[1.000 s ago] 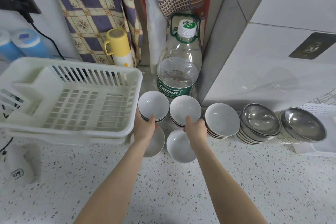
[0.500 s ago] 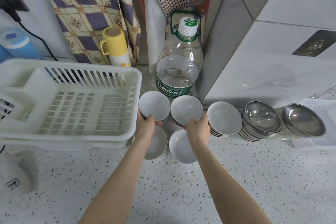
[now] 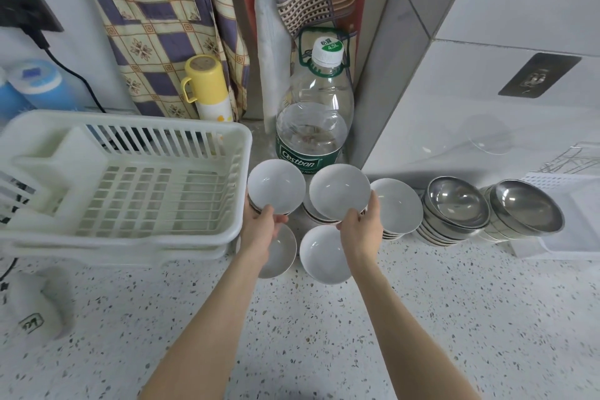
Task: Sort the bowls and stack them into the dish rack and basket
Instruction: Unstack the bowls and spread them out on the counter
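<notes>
left hand (image 3: 261, 230) gripped the near rim of a white bowl (image 3: 276, 186), thumb over the edge, fingers curled under; looked like more bowls stacked under it, can't tell how many. right hand (image 3: 362, 230) pinched the rim of a second white bowl (image 3: 339, 191), tilted toward the camera and raised a bit above the short stack (image 3: 316, 216) beneath it. both held bowls sat just right of the white dish rack (image 3: 130, 178), left one almost touching its corner. two more white bowls lay on the speckled tabletop (image 3: 308, 334) nearer the camera: one (image 3: 281, 253) partly hidden under the left wrist, the other (image 3: 323, 255) just left of the right wrist. further right, a leaning stack of white bowls (image 3: 397, 206), then two leaning stacks of steel bowls (image 3: 456, 206) and (image 3: 524, 209), the last resting against a white basket (image 3: 571, 221) at the right edge. behind the bowls stood a big water bottle (image 3: 316, 114) w/ green label, a yellow flask (image 3: 207, 88) left of it, patterned cloths (image 3: 162, 16) hanging behind.
</notes>
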